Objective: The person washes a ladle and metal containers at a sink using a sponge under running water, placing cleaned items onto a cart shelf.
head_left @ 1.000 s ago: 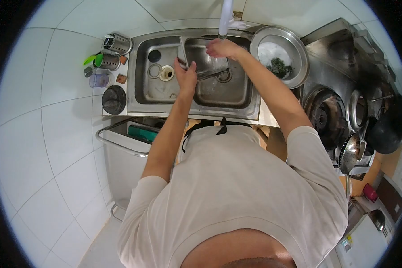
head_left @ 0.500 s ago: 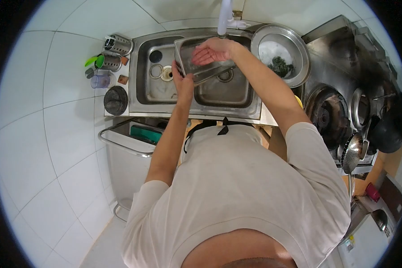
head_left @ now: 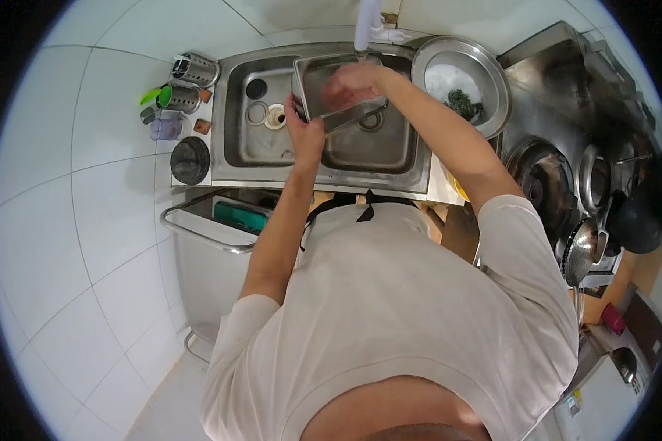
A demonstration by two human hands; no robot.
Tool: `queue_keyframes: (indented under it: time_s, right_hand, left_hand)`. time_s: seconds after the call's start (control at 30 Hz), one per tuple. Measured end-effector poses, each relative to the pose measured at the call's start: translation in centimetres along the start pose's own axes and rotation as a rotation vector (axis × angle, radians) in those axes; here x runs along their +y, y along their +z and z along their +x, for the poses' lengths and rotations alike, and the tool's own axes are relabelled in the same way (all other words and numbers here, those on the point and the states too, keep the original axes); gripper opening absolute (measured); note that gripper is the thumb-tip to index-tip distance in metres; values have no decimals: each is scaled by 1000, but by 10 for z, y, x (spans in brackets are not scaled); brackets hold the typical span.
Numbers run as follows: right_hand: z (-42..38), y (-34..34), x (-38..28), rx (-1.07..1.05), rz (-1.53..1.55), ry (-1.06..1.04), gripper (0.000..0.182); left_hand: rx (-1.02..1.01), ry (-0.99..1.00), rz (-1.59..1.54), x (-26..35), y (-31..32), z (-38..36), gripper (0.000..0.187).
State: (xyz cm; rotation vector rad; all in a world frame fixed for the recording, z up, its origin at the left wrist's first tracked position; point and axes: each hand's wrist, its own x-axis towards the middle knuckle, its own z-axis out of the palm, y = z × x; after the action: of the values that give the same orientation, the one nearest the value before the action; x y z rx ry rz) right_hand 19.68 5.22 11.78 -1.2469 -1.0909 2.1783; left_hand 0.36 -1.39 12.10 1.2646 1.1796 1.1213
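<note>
A rectangular metal pan (head_left: 351,116) is held tilted over the double-bowl sink (head_left: 272,176), just below the white faucet (head_left: 365,31). My left hand (head_left: 307,135) grips the pan by its left end, thumb at the near rim. Inside the pan is my right hand (head_left: 351,81), palm side down toward its inner surface. Motion smears the right fingers, so whether they are spread or curled cannot be made out. In the left bowl lie a dark round disc (head_left: 257,89) and a ring (head_left: 257,113) beside the drain (head_left: 275,116).
A metal basin (head_left: 497,110) holding white suds and a dark green scrubber (head_left: 461,105) stands right of the sink. Perforated steel holders (head_left: 196,70), a clear purplish cup (head_left: 168,128) and a dark round object (head_left: 190,160) line the left ledge. Stove burners (head_left: 540,184) sit farther right.
My right hand has turned from palm-up with fingers stretched to palm-down inside the pan. The pan has shifted slightly right, with my left hand still holding it.
</note>
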Motion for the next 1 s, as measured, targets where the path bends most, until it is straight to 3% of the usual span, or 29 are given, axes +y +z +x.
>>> queue_keyframes:
  time_s: [0.07,0.13,0.17,0.23,0.3,0.37,0.43,0.5,0.57,0.67,0.77,0.83,0.93,1.0]
  right_hand:
    - [2,-5,-5,43,-956,2,27]
    - [11,-16,-2,236,-1373,-69,23]
    - [16,-21,3,405,-1303,-140,22]
    - [13,-16,0,505,-1078,-177,20]
    - [9,-16,-7,374,-788,-114,20]
    - [22,-27,4,450,-1153,-66,18]
    - [25,-26,3,487,-1307,-40,30]
    - [21,-24,-3,492,-1250,-37,59]
    - [2,-5,-19,559,-1080,-48,69]
    - [-16,19,-37,604,-532,-36,60]
    - [8,-1,-23,388,119,9,54]
    - [3,13,-27,280,355,-62,55]
    - [-7,37,-34,-188,345,-56,46]
    - [5,24,-23,92,263,-66,43]
  left_hand:
    - [9,32,24,-3,-1,2,69]
    - [24,49,54,1,-2,0,69]
    - [32,57,70,4,-4,-2,69]
    - [32,75,78,9,-8,-4,70]
    - [33,96,71,8,-13,-4,70]
    - [47,122,51,1,-20,-2,70]
    - [64,118,66,6,-24,-3,70]
    - [80,75,41,12,-28,-2,72]
    - [89,-11,-21,18,-30,-4,73]
    - [103,-59,-141,7,-37,1,76]
    - [87,-84,-187,3,-40,1,77]
    - [94,-158,-232,3,-38,-1,77]
    - [92,-238,-272,7,-35,-3,77]
    - [77,-277,-308,5,-34,-5,77]
